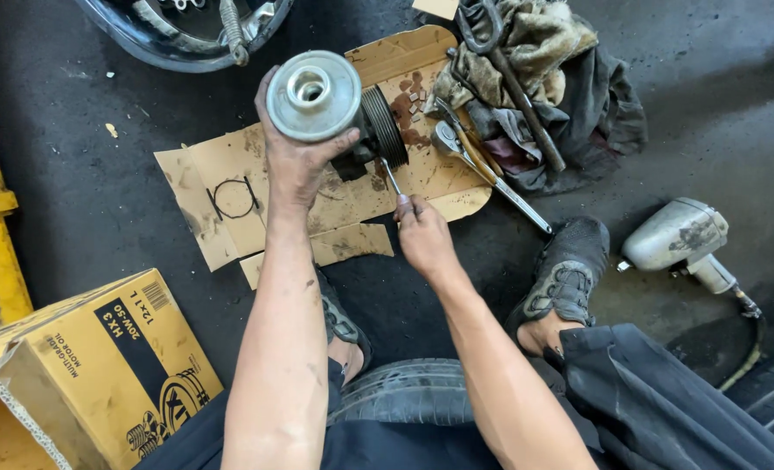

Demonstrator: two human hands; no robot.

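A grey metal cylinder with a ribbed pulley (343, 109) sits at 12 o'clock, gripped by the left hand (295, 161). The right hand (422, 235) pinches a thin screwdriver (392, 180) against it. Oily cardboard (230, 200) lies beneath; wrenches (482, 165) and rags (569, 96) at 2 o'clock.

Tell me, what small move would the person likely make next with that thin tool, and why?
Probably work the thin tool a little deeper into the pulley part. The left hand grips that part above the cardboard, and the right hand aims the tool's tip at its underside, by the grooved wheel.
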